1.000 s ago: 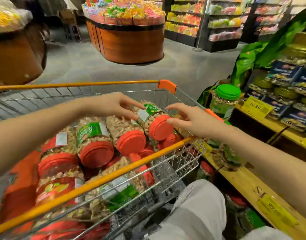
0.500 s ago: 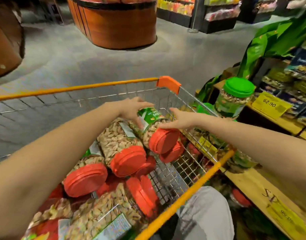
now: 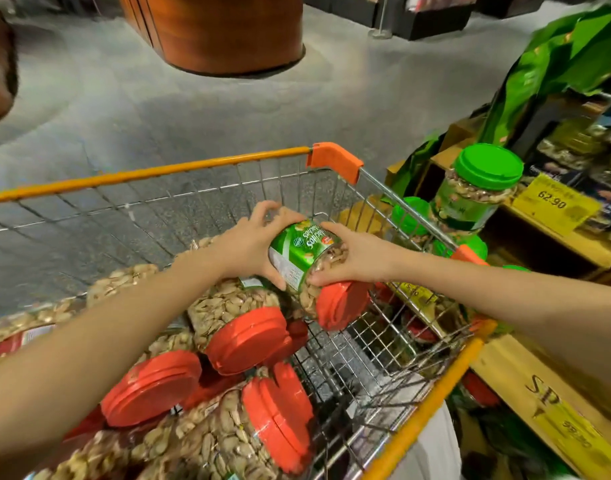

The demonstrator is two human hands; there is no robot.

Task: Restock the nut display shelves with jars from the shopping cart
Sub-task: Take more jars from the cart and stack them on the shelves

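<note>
Left hand and right hand clasp one jar of nuts between them, at the far right of the pile inside the shopping cart. It seems lifted a little off the pile. The jar lies tilted on its side, its red lid pointing down toward the person and its green label up. The left hand's fingers curl over the far end, with the thumb under the near side. The right hand wraps the body just behind the lid, fingers on top and thumb beneath. Neither hand is spread flat; both curl firmly round the jar. Two hands make sense, I judge, because the jar looks wide and smooth, and holding both ends guards against a slip. The other jars lie heaped on their sides, lids toward the person. The wooden shelf runs just beside the cart's right side. A green-lidded jar stands upright there by a yellow price tag, so the held jar likely needs turning upright before it goes on.
</note>
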